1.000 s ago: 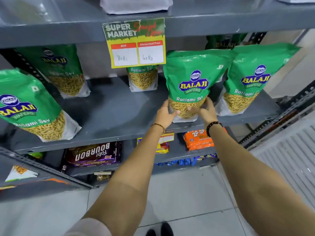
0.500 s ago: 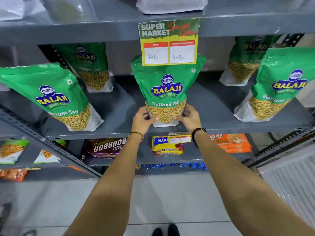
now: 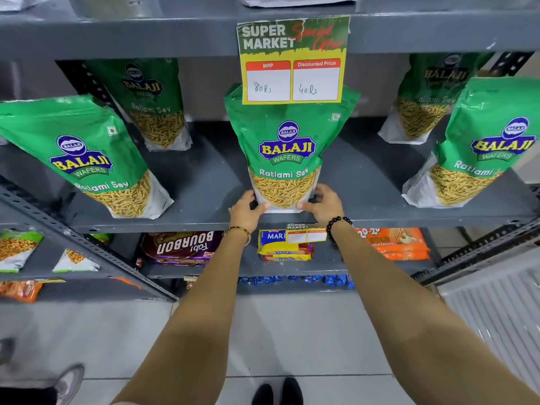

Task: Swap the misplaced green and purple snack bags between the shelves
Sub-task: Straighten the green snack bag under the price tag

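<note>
Your left hand (image 3: 246, 210) and right hand (image 3: 323, 203) grip the glossy green bag (image 3: 287, 147) (label "BALAJI WAFERS Ratlami Sev") at its base; price tag (image 3: 293, 59) at 12 o'clock reads "80Rs, 40Rs".

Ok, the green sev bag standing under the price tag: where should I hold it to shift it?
Probably by the lower side edges, from the front, as the left hand and right hand now do. The green sev bag stands upright on a flat base at the shelf front, and the price tag covers its top.
</note>
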`<state>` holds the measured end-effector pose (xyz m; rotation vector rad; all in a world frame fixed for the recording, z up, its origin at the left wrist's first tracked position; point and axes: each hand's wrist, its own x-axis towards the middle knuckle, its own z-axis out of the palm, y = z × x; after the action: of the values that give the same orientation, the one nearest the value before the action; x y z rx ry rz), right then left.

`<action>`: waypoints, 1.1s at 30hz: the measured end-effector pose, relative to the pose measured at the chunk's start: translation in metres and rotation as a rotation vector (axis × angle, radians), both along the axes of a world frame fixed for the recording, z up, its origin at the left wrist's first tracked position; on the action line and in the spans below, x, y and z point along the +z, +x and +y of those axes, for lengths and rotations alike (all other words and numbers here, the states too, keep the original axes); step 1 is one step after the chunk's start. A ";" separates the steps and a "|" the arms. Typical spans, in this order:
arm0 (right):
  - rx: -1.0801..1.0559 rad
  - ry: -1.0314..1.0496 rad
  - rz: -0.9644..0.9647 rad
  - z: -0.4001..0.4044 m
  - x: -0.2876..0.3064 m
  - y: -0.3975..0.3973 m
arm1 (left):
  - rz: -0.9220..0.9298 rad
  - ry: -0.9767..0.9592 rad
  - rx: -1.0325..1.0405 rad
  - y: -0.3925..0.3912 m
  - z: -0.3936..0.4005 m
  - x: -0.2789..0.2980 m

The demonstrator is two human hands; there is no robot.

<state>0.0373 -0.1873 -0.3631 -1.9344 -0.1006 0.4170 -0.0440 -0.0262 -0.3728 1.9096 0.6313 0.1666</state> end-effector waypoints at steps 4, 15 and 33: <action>0.009 -0.055 0.018 0.002 0.003 0.004 | 0.000 -0.036 0.010 -0.002 0.001 0.002; 0.008 -0.063 0.029 0.003 0.005 0.002 | -0.006 -0.014 0.019 -0.004 0.002 0.002; 0.000 -0.032 0.054 0.002 0.005 0.001 | 0.040 0.019 0.015 -0.004 0.003 0.005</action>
<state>0.0388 -0.1856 -0.3585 -1.9533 -0.0593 0.4730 -0.0477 -0.0233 -0.3680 1.9306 0.6729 0.1451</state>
